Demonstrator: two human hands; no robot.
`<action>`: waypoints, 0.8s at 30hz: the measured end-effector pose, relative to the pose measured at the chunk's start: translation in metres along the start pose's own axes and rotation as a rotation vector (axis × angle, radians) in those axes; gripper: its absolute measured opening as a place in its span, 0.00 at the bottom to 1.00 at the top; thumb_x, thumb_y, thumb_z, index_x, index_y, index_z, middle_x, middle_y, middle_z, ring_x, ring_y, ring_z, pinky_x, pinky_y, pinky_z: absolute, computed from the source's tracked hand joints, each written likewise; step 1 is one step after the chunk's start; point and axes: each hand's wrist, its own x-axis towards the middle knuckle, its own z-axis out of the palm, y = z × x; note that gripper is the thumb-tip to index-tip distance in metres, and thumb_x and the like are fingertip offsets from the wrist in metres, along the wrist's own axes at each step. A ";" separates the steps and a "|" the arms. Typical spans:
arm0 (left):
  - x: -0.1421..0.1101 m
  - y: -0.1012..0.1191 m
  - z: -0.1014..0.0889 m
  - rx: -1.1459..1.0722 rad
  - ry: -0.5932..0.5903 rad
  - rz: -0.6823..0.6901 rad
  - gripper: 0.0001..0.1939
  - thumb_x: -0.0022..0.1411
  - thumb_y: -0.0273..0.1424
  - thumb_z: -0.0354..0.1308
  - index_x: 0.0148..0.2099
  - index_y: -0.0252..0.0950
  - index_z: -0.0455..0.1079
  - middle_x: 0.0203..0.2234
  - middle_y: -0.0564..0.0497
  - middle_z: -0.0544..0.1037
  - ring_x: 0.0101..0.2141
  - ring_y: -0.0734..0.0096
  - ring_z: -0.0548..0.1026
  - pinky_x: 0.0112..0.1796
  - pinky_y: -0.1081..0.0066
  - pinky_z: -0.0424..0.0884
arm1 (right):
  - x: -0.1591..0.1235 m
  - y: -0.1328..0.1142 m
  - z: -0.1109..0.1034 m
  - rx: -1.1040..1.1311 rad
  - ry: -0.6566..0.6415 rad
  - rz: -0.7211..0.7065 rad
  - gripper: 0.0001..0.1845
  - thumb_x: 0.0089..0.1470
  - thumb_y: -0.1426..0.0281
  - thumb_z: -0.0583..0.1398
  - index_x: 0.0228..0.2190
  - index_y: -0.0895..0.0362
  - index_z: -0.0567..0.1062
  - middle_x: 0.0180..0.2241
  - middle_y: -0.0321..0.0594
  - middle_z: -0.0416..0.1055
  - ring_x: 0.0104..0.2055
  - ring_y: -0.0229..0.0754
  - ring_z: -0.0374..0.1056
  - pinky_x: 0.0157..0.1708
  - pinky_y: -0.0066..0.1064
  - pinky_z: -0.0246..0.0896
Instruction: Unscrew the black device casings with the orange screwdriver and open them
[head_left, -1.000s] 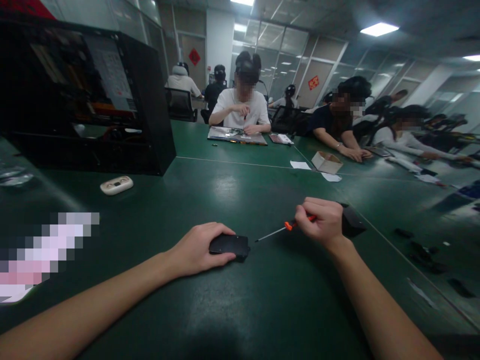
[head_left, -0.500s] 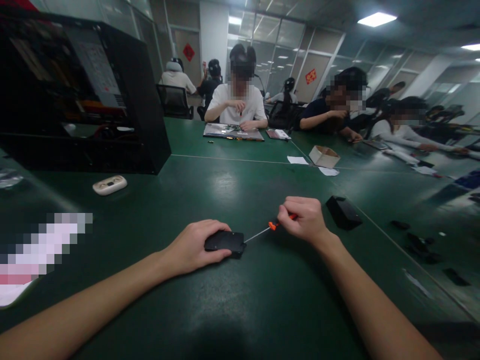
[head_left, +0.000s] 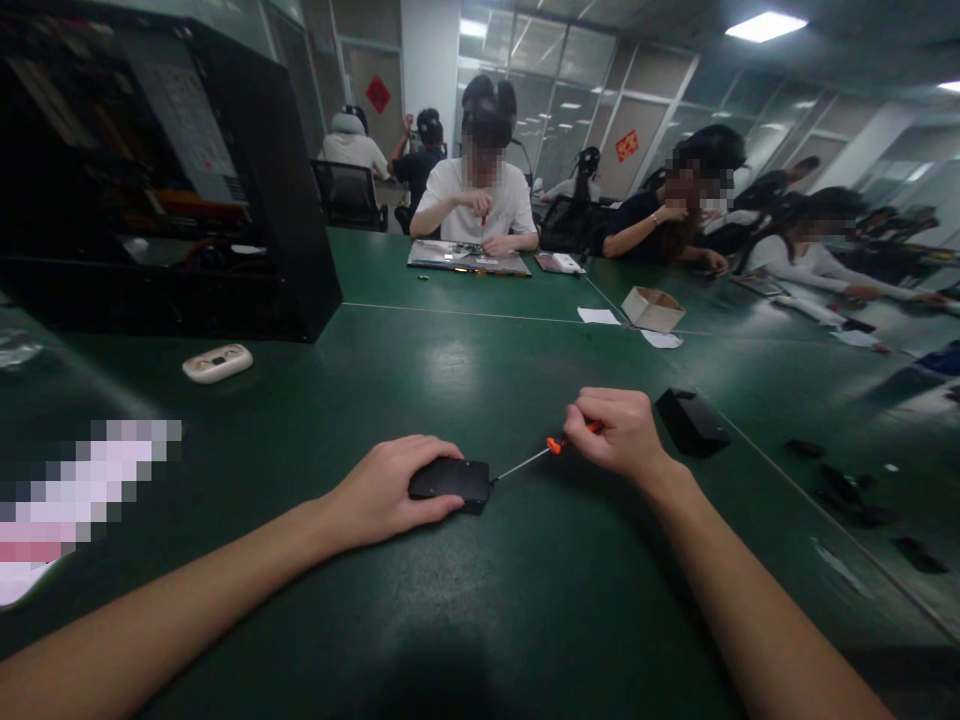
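Observation:
A small black rectangular box [head_left: 454, 482] lies on the green table, and my left hand [head_left: 405, 480] grips it from the left, fingers along the far side and thumb along the near side. My right hand [head_left: 615, 425] is closed round the handle of an orange screwdriver [head_left: 553, 446]. Its thin metal shaft slants down to the left, with the tip at the box's right end. A small dark piece shows at that tip, too small to name. My fist hides most of the handle.
A second black box [head_left: 691, 422] stands right of my right hand. Several small black parts [head_left: 847, 485] lie farther right. At left are an off-white oval case [head_left: 217, 364] and an open black computer case [head_left: 300, 200]. A cardboard box [head_left: 652, 309] stands ahead; a co-worker [head_left: 480, 200] sits opposite.
My right hand and the screwdriver have drawn slightly to the right, away from the box. My left hand keeps its hold. The camera view has shifted a little.

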 end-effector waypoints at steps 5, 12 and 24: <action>0.000 -0.001 0.002 -0.003 -0.001 -0.006 0.20 0.63 0.39 0.64 0.55 0.38 0.69 0.48 0.46 0.79 0.46 0.58 0.77 0.48 0.61 0.72 | -0.001 0.003 -0.002 -0.031 0.034 -0.035 0.21 0.56 0.73 0.54 0.13 0.55 0.59 0.15 0.31 0.54 0.18 0.32 0.50 0.21 0.29 0.44; -0.001 -0.001 0.001 0.002 0.003 0.008 0.20 0.64 0.39 0.63 0.54 0.38 0.69 0.48 0.46 0.79 0.47 0.58 0.77 0.48 0.61 0.72 | -0.003 0.001 0.005 -0.002 0.047 -0.007 0.22 0.57 0.73 0.54 0.13 0.56 0.60 0.15 0.31 0.54 0.18 0.31 0.50 0.22 0.29 0.44; -0.002 -0.004 0.003 -0.001 0.009 -0.006 0.19 0.64 0.40 0.62 0.54 0.39 0.69 0.47 0.47 0.78 0.45 0.58 0.77 0.45 0.62 0.70 | -0.006 0.006 0.026 -0.230 -0.057 -0.017 0.25 0.68 0.63 0.47 0.23 0.58 0.72 0.26 0.42 0.69 0.30 0.40 0.59 0.29 0.32 0.47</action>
